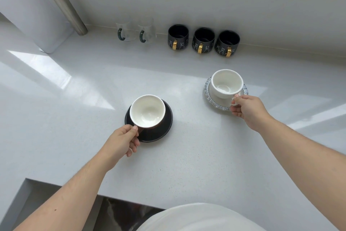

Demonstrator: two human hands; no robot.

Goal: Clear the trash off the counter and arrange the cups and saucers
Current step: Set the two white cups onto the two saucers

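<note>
Mid-counter (187, 156): brown cup (148, 112) on black saucer (161, 129), handle pinched by left hand (124, 140). Toward right edge: white cup (225, 85) on blue-rimmed saucer (215, 101), handle held by right hand (247, 108).

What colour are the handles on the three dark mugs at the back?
Gold, seen in the head view on the mugs.
</note>
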